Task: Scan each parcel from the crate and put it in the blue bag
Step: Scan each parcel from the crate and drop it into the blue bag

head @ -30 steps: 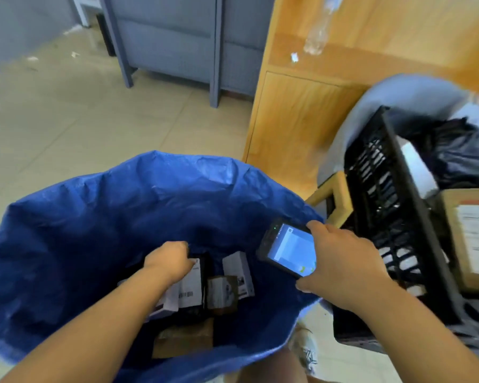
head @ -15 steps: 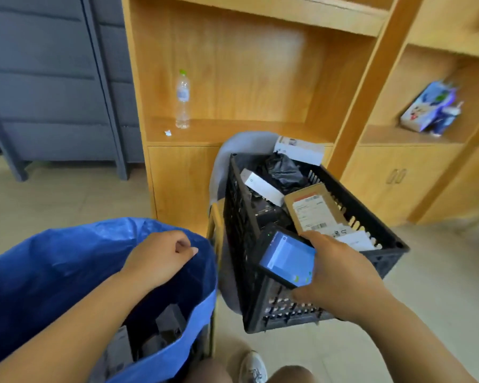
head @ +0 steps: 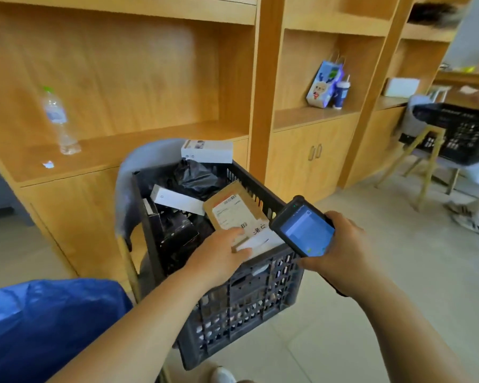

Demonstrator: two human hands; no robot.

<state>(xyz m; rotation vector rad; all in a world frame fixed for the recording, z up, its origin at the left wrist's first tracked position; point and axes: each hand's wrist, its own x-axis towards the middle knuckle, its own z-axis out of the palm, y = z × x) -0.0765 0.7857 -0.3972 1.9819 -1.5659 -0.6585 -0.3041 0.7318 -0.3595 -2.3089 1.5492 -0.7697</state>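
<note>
Parcel (head: 234, 214), brown card with a white barcoded label on top, lies tilted at the top of the crate (head: 241, 308), against the right wall near the front, resting on a white envelope (head: 263, 240). My left hand (head: 219, 258) reaches in over the crate's front rim and pinches the parcel's near corner, one finger flat on the label's edge and another curled under the corner; the rest of my fingers are hidden behind the hand. My right hand (head: 340, 250) grips the scanner (head: 302, 228), fingers wrapped tight round its back and sides. Its blue screen is lit and faces me, and its top end hangs just beside the parcel's right edge, over the crate's right rim. Deeper in the crate lie a long box (head: 177, 200), a crumpled black pouch (head: 197, 178) and some dark boxes, and a white box (head: 206, 152) rests at the far rim. The crate stands on a grey chair (head: 138, 167) in front of wooden shelves (head: 150, 78). The bag (head: 47, 322), blue, sits at my lower left, near the crate, its inside out of view. A bottle (head: 57, 120) stands on the shelf to the left, a gift bag (head: 325, 84) stands in the next bay, and a second crate (head: 459, 131) sits on another chair at the far right
</note>
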